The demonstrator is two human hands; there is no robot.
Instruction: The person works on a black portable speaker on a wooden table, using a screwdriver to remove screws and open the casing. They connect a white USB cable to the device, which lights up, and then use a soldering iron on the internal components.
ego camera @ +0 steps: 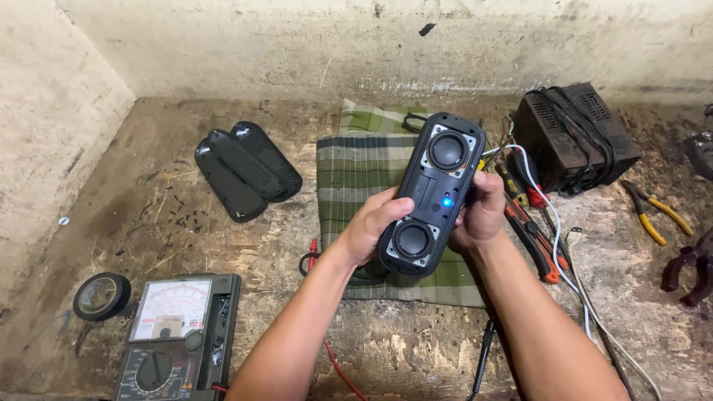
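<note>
Head view, nearest first: an analog multimeter (178, 338) lies at the front left edge of the worn workbench (394, 349), dial up so it can be read, with a roll of black tape (101, 295) just to its left and a red test lead (338, 367) trailing across the front.

Above the middle of the bench, both hands clamp an opened black speaker (431, 194). The left hand (375, 226) grips its lower left side and the right hand (481, 212) wraps its right edge, fingers closed on the body. It is tilted face-up toward the camera, so the two bare drivers and a lit blue light show plainly. It hangs over a green plaid cloth (356, 163) spread mid-bench, probably as padding.

To the right, screwdrivers (531, 230) and white wires (557, 245) lie within reach, with yellow-handled pliers (653, 212) near the right edge.

Farther back left sit the removed black grille covers (247, 169), set aside, apparently two stacked pieces. At the back right corner stands a dark box (575, 134) wrapped in its cord.
</note>
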